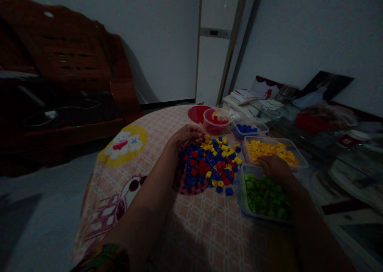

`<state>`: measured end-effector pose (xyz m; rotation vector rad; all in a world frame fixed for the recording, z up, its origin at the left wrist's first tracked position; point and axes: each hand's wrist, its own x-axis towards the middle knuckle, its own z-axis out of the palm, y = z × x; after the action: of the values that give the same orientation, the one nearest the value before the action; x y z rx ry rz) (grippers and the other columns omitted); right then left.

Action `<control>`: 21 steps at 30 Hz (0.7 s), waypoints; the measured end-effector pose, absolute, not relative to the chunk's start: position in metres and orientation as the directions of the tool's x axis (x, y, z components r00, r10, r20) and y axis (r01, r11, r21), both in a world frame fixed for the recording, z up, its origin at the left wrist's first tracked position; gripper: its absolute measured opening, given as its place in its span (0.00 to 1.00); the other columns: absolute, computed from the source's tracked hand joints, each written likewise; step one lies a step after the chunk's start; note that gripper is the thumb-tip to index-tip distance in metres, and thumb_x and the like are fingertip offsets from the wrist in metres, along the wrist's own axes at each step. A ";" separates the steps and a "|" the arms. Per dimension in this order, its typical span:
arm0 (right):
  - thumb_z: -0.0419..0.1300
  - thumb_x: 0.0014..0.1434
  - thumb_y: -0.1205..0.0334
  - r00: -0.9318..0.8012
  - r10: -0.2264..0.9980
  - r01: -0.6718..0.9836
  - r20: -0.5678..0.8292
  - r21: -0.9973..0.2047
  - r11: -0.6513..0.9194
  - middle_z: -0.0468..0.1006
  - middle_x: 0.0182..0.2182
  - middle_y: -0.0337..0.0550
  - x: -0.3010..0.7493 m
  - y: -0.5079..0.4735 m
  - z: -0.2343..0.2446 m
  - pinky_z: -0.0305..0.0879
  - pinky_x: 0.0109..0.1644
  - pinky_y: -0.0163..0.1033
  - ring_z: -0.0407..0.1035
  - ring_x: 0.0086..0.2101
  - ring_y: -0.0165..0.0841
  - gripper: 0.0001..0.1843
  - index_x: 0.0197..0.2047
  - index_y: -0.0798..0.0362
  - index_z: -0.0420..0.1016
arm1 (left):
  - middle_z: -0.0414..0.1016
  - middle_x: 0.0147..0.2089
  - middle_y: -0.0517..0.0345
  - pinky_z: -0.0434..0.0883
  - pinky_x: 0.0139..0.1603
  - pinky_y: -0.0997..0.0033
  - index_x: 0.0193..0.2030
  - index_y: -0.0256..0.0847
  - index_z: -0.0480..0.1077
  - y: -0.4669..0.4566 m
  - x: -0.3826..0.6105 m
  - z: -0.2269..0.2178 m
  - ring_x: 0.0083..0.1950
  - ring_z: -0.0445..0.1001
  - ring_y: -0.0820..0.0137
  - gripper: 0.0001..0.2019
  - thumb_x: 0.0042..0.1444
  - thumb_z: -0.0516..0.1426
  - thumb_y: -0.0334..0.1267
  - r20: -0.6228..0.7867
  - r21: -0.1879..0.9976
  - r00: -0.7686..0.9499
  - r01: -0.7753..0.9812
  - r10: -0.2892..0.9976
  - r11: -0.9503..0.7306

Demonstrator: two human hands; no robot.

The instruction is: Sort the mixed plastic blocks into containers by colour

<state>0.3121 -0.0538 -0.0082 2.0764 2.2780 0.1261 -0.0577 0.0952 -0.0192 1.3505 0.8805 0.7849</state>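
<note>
Apparently, left hand [188, 133] at red brick [202, 136] beside mixed pile [213, 161]; right hand [275, 167] near yellow bricks [271, 149]. Neither grasp discernible. Advisable: light fingertip pinch.

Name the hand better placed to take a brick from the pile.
Left hand, probably: its fingers are at the pile, though whether they grip a brick is unclear. The right hand is farther off, by the tub of yellow bricks.
</note>
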 end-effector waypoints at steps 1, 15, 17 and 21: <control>0.45 0.71 0.61 -0.085 0.996 0.992 0.011 0.095 0.083 0.84 0.47 0.51 0.312 -0.054 -0.008 0.67 0.46 0.41 0.77 0.45 0.41 0.23 0.50 0.52 0.82 | 0.81 0.32 0.55 0.75 0.37 0.73 0.39 0.33 0.78 0.097 -0.053 -0.019 0.30 0.77 0.75 0.08 0.51 0.67 0.32 -0.066 0.997 0.438 0.001 0.896 0.073; 0.45 0.71 0.60 -0.078 0.997 0.994 0.005 0.078 0.078 0.85 0.43 0.50 0.312 -0.054 -0.009 0.65 0.44 0.40 0.76 0.43 0.41 0.23 0.45 0.52 0.83 | 0.74 0.63 0.41 0.73 0.61 0.65 0.65 0.33 0.68 0.099 -0.003 0.003 0.61 0.76 0.65 0.28 0.56 0.62 0.29 0.196 0.938 0.109 -0.311 0.975 -0.153; 0.46 0.71 0.60 -0.085 0.996 0.994 0.007 0.067 0.085 0.85 0.42 0.50 0.311 -0.054 -0.007 0.64 0.43 0.40 0.76 0.42 0.40 0.22 0.45 0.52 0.83 | 0.78 0.59 0.43 0.74 0.58 0.64 0.62 0.34 0.72 0.100 -0.018 0.005 0.57 0.78 0.64 0.26 0.54 0.63 0.31 0.237 0.955 0.132 -0.213 0.962 -0.206; 0.45 0.71 0.61 -0.097 0.995 0.993 0.016 0.076 0.095 0.85 0.42 0.50 0.310 -0.054 -0.007 0.65 0.43 0.40 0.76 0.41 0.39 0.23 0.44 0.52 0.83 | 0.83 0.40 0.49 0.76 0.47 0.66 0.49 0.33 0.80 0.102 -0.045 0.005 0.41 0.81 0.66 0.16 0.53 0.63 0.33 0.201 0.948 0.170 0.215 0.965 -0.235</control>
<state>0.3105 -0.0541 -0.0066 2.0847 2.2953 0.1042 -0.0454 0.1024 0.0049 1.6156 1.1528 1.1359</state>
